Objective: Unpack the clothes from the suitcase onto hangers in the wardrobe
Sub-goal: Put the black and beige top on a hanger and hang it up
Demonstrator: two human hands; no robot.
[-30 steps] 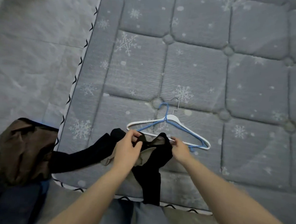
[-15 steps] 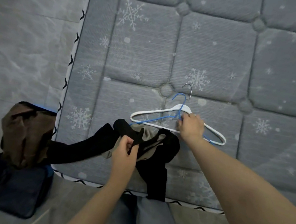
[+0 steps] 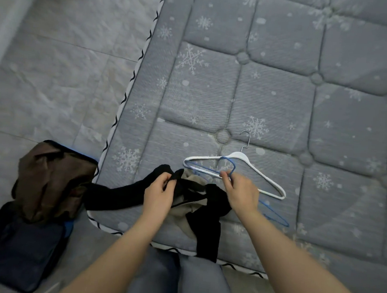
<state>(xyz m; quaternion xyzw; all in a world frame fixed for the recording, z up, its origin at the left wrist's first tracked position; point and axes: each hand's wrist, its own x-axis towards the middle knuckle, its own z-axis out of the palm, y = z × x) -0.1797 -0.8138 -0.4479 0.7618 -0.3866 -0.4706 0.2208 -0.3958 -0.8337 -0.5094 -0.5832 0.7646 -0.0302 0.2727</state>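
We look down on a grey quilted mattress [image 3: 271, 83] printed with white snowflakes, its piped edge running beside a pale grey tiled floor [image 3: 56, 70]. On that floor, just beside the mattress corner, lies an open dark blue soft suitcase [image 3: 18, 249] with a crumpled brown garment [image 3: 52, 178] heaped on its far end. A black garment with a beige lining [image 3: 198, 205] is spread over the near edge of the mattress, one long black part trailing left toward the suitcase and another hanging down off the edge. A white plastic hanger with a metal hook [image 3: 254, 170] lies flat on the mattress just beyond the garment. A thin blue wire hanger [image 3: 228, 164] crosses it, lifted at its neck. Our left hand [image 3: 159, 195] pinches a black fold of the garment between thumb and curled fingers. Our right hand [image 3: 242, 192] grips the blue hanger near its hook with thumb and fingertips.
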